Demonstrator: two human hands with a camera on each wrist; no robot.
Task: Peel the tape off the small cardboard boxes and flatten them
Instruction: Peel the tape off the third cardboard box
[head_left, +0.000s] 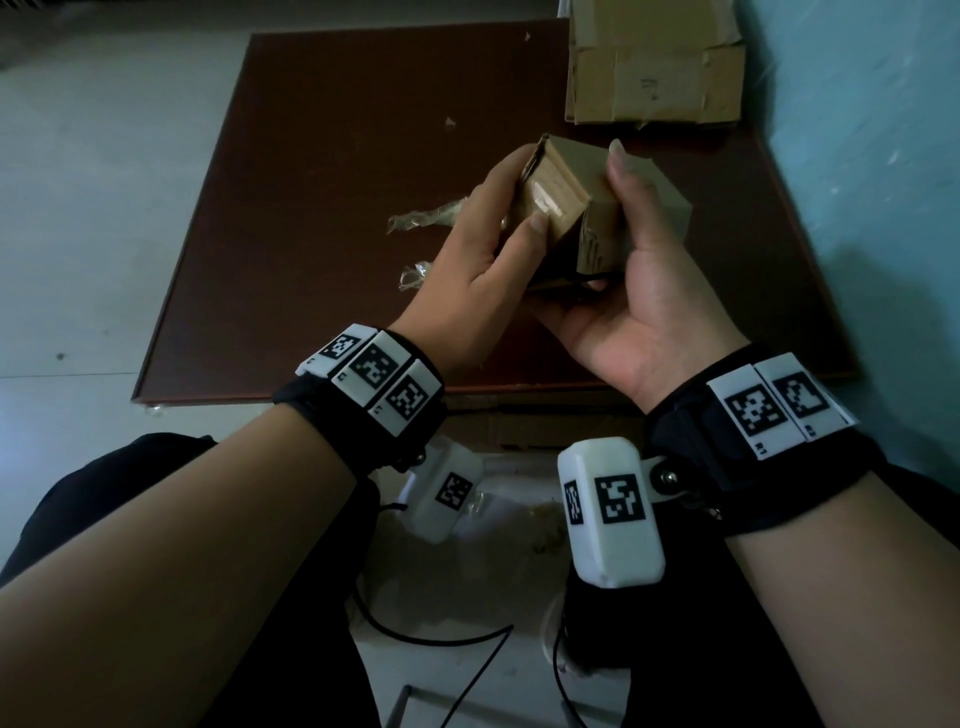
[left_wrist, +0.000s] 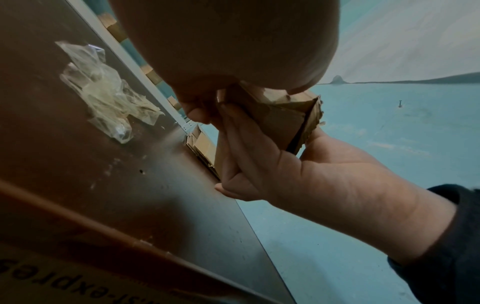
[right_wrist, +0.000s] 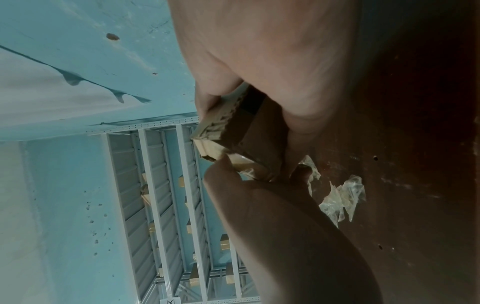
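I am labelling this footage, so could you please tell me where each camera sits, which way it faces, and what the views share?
Head: worn on the head, facing forward and down at the brown table; shows both forearms, wristbands, the left hand and right hand gripping the small cardboard box.
Left wrist: under the left hand, facing across to the right hand and blue wall.
Right wrist: under the right hand, facing the left hand and metal shelving.
Shared: all show the box and the peeled tape on the table.

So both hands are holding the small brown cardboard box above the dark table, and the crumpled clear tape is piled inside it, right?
Not inside it. In the head view the crumpled clear tape lies on the dark brown table; left hand and right hand hold the small brown cardboard box.
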